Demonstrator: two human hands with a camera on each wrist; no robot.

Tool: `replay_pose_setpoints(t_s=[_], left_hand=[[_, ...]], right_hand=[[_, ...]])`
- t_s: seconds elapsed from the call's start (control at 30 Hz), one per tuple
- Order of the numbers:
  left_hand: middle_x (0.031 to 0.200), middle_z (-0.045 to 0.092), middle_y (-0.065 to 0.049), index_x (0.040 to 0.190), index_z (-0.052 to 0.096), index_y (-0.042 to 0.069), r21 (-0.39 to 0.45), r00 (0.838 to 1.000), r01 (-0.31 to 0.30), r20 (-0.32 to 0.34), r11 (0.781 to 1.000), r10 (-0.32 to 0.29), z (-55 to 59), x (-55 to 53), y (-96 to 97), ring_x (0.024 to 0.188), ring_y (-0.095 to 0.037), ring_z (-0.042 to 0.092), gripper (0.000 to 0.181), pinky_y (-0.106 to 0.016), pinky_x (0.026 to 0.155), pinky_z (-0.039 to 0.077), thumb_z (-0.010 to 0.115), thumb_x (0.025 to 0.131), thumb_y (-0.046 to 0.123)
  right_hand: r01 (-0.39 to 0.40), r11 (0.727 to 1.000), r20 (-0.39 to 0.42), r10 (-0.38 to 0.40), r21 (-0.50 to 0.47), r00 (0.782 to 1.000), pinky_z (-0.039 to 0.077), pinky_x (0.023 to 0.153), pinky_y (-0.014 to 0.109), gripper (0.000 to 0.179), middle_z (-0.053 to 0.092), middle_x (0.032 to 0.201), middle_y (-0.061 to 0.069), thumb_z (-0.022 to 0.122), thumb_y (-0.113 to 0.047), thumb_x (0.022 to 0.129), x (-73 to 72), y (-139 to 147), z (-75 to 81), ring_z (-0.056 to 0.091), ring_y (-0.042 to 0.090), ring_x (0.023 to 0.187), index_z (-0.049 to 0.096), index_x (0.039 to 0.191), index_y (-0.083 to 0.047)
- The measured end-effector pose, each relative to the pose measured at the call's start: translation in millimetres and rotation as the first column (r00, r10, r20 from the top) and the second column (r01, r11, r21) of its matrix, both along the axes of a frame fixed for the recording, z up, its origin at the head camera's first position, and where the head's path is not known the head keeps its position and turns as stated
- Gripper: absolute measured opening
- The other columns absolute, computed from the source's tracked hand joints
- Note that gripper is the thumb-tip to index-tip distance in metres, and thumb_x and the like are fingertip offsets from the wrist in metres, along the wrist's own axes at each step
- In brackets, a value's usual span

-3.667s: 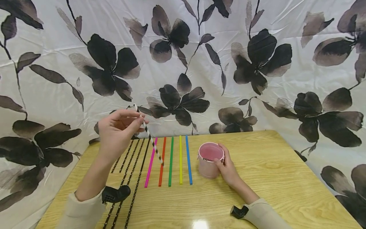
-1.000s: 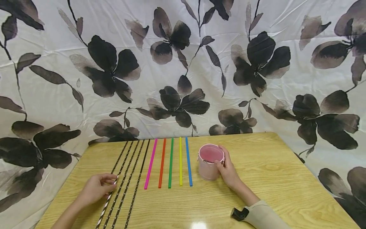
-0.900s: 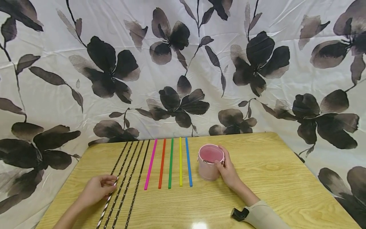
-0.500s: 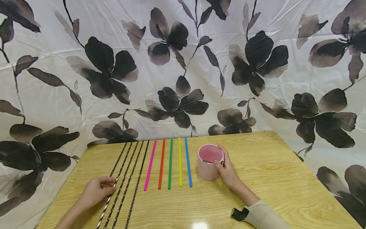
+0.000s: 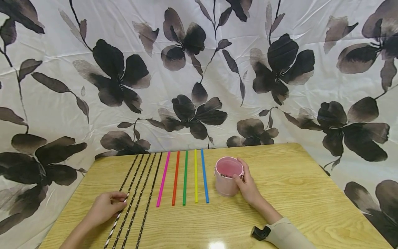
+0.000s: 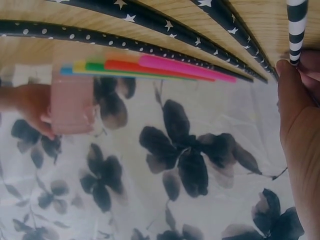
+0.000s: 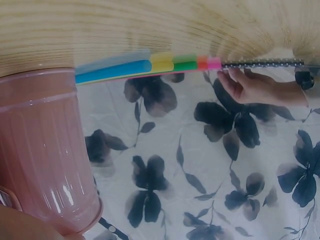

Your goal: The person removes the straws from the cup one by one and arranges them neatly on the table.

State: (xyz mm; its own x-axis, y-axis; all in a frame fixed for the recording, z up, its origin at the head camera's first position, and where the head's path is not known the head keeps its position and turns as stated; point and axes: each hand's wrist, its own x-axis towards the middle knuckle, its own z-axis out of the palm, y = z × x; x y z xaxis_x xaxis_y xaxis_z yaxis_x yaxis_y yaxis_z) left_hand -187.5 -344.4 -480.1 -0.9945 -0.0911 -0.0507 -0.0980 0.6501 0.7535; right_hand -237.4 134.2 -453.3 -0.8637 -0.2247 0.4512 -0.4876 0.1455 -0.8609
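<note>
At the near left of the table, my left hand (image 5: 104, 208) pinches a black-and-white striped paper straw (image 5: 112, 229) between thumb and fingers. That straw lies in line with a black patterned straw beyond it, at the left end of the row. In the left wrist view, the thumb and fingertips meet at one end of the striped straw (image 6: 297, 30). Black straws with white stars (image 6: 165, 22) and dots run beside it. My right hand (image 5: 249, 185) grips the side of a small pink bucket (image 5: 226, 187), thumb over the rim; the bucket stands upright.
Right of the black straws (image 5: 146, 207) lie a pink straw (image 5: 163, 180), a red straw (image 5: 176, 178), a green straw (image 5: 185, 178), a yellow straw (image 5: 196, 176) and a blue straw (image 5: 205, 176), spaced apart. A floral cloth (image 5: 199, 69) hangs behind the wooden table (image 5: 289, 180).
The left hand held the striped straw raised above the table earlier; it came down to the near left, where the straw now lies. Over the last second, both hands stay nearly still.
</note>
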Motion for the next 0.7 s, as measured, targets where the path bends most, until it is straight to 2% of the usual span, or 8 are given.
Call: replay_pose_setpoints(t_s=[0.27, 0.5, 0.7], left_hand=[[0.086, 0.062, -0.004, 0.103, 0.063, 0.004, -0.079, 0.999, 0.021, -0.030, 0.997, -0.024, 0.7, -0.9, -0.5, 0.068, -0.013, 0.058, 0.033, -0.027, 0.049, 0.048, 0.071, 0.074, 0.017], [0.087, 0.062, -0.005, 0.105, 0.062, 0.002, -0.039, 1.000, 0.017, -0.016, 0.999, -0.017, 0.9, -1.8, -0.8, 0.068, -0.014, 0.059, 0.033, -0.027, 0.049, 0.049, 0.070, 0.074, 0.013], [0.087, 0.061, -0.005, 0.104, 0.062, 0.003, -0.049, 1.000, 0.024, -0.016, 0.999, -0.024, 0.2, -2.8, -1.4, 0.067, -0.014, 0.059, 0.033, -0.028, 0.049, 0.049, 0.071, 0.074, 0.016]], right_hand=[[-0.006, 1.000, -0.001, 0.006, -0.008, 1.000, 0.026, 0.095, 0.052, 0.056, 0.034, 0.129, 0.025, 0.045, -0.003, 0.089, -0.7, -0.2, 0.4, 0.033, 0.037, 0.118, 0.017, 0.138, -0.003], [-0.024, 1.000, -0.009, 0.024, -0.017, 1.000, 0.024, 0.096, 0.053, 0.056, 0.034, 0.128, 0.027, 0.043, -0.001, 0.089, -1.0, -0.1, 0.0, 0.032, 0.038, 0.119, 0.015, 0.137, 0.001], [-0.022, 1.000, -0.007, 0.022, -0.014, 1.000, 0.024, 0.096, 0.053, 0.056, 0.034, 0.128, 0.028, 0.043, -0.001, 0.089, -0.1, 0.0, 1.1, 0.032, 0.039, 0.118, 0.015, 0.137, 0.001]])
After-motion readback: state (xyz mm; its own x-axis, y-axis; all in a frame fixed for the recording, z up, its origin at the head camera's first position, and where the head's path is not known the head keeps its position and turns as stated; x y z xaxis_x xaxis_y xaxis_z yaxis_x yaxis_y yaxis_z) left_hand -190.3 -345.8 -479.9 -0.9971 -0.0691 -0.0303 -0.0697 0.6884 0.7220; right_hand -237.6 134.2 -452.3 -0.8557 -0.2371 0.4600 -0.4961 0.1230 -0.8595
